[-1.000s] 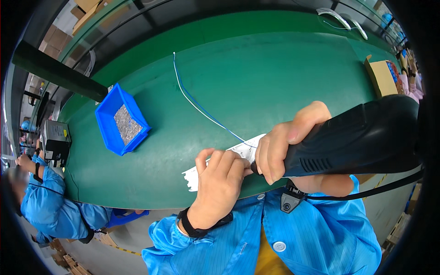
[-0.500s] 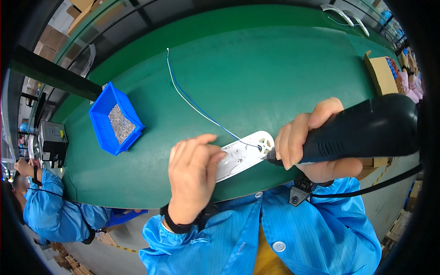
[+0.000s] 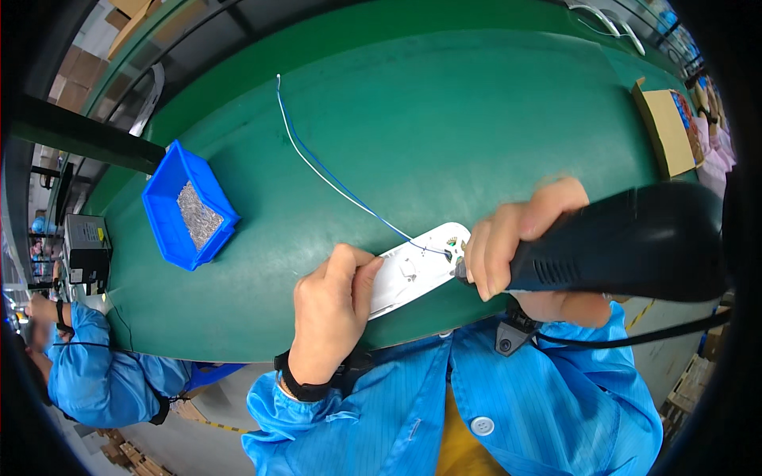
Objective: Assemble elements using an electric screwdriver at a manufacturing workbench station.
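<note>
A long white plastic housing (image 3: 425,266) with a rounded end lies tilted on the green bench in front of me. A thin blue and white wire pair (image 3: 317,163) runs from a hole near its right end toward the far left. My left hand (image 3: 329,305) is closed at the housing's left end, thumb and forefinger pinched at its edge. Wrapped in my right hand (image 3: 508,246) is a black electric screwdriver (image 3: 627,250), lying almost level. Its tip points at the right end of the housing; the fingers hide exactly where it touches.
On the left stands a blue bin (image 3: 169,226) holding many small metal screws. A grey box-shaped device (image 3: 86,246) and a co-worker's blue sleeve (image 3: 99,373) are farther left. At the right edge sits an open cardboard box (image 3: 667,131); curved white parts (image 3: 607,20) lie beyond.
My left fingers have drawn together into a pinch at the housing's end. The screwdriver's body has dropped slightly toward me, its tip still by the housing.
</note>
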Tool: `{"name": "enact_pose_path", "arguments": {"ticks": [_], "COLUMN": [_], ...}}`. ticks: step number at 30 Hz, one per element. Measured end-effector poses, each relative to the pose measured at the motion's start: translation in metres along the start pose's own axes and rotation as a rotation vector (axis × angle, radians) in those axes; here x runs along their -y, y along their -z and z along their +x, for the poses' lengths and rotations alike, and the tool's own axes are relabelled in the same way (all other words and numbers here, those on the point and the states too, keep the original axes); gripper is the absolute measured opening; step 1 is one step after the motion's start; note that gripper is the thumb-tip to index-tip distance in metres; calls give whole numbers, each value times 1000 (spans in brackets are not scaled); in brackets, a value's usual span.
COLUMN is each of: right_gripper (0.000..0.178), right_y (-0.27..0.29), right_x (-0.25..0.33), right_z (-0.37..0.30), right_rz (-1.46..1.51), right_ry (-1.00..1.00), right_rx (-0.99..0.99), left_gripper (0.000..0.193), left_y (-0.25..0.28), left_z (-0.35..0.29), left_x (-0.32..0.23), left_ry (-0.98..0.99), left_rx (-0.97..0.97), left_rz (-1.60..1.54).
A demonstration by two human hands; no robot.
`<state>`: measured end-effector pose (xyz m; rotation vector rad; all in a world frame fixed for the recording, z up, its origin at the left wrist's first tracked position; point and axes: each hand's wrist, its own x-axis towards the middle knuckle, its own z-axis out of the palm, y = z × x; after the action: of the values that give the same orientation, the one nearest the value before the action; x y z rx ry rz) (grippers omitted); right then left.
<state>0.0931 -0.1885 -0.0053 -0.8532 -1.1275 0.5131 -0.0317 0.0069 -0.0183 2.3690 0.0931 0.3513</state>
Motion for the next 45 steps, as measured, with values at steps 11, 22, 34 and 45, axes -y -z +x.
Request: {"name": "enact_pose_path", "arguments": {"ticks": [11,22,34,45], "right_gripper": [69,68,69,64], "right_y": [-28,-45,-3,53], "right_x": [-14,17,3,-48], "right_z": [-2,16,46,89], "right_rz": [-14,-43,-921,-1186], "right_ry": [157,-83,-408,-358], "right_rx": [-199,-463,164,470], "left_gripper": [13,14,18,15], "left_y": [-1,-3,-6,32], "left_z": [-3,-7,1,4], "left_x": [4,4,-19,3], "left_ry": [-12,-95,71,-45], "left_rx": [-3,-85,457,402], "left_rz": [-8,50,-1143,-862]}}
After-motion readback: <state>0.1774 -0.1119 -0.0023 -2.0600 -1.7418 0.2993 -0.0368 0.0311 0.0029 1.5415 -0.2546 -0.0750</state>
